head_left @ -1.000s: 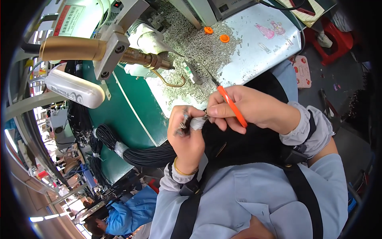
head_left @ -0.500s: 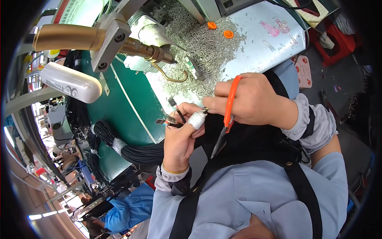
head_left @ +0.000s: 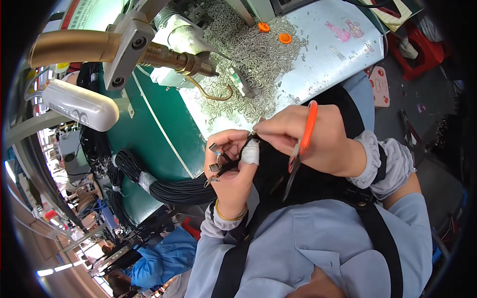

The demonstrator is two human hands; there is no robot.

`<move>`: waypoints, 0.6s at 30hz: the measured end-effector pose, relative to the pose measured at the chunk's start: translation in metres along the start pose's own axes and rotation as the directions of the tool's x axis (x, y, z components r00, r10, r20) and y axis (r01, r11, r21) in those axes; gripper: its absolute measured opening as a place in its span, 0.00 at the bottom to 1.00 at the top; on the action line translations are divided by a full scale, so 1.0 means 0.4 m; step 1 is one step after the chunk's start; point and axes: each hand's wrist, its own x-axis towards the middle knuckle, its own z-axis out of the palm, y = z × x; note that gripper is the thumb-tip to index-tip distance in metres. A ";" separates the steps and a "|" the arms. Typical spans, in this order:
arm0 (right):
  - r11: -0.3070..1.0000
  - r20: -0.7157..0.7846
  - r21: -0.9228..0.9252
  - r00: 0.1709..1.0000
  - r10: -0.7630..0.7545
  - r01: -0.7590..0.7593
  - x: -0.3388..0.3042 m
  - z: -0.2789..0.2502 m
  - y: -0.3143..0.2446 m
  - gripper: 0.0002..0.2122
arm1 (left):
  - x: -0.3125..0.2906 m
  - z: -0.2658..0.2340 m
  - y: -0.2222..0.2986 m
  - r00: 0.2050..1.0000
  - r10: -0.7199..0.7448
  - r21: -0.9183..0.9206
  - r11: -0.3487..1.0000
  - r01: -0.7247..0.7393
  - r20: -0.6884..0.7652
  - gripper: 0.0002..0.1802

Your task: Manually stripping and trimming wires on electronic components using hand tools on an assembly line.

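Board (head_left: 318,64) strewn with metal bits (head_left: 278,47); both hands just off its near edge. Right hand (head_left: 315,136): thumb and finger pinching a cable end, scissors (head_left: 309,128) hung on the same hand, blades pointing away from board. Left hand (head_left: 232,171), near board's corner: fingers curled round several black cables (head_left: 229,165). Cables look light, bendy; judge best held by the jacket. Plugs (head_left: 215,168) on the ends: probably stiff, slick, delicate at the joint, poor place to squeeze.
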 end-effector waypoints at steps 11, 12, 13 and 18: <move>0.231 0.443 0.714 0.682 0.582 -0.661 0.010 0.004 -0.010 0.06 | -0.006 0.013 -0.026 0.994 0.095 -0.067 0.993 -0.098 -0.056 0.14; 0.590 0.284 0.575 0.815 0.505 -0.567 0.001 0.005 -0.008 0.06 | -0.005 0.012 -0.027 0.994 0.096 -0.066 0.993 -0.099 -0.053 0.14; 0.855 0.163 0.340 0.920 0.356 -0.391 -0.008 0.005 -0.006 0.05 | -0.005 0.008 -0.030 0.987 0.159 0.070 0.985 -0.157 -0.033 0.14; 0.998 0.008 -0.039 0.999 0.052 -0.051 -0.010 0.010 -0.007 0.03 | -0.010 0.012 -0.032 0.958 0.286 0.303 0.910 -0.282 0.033 0.15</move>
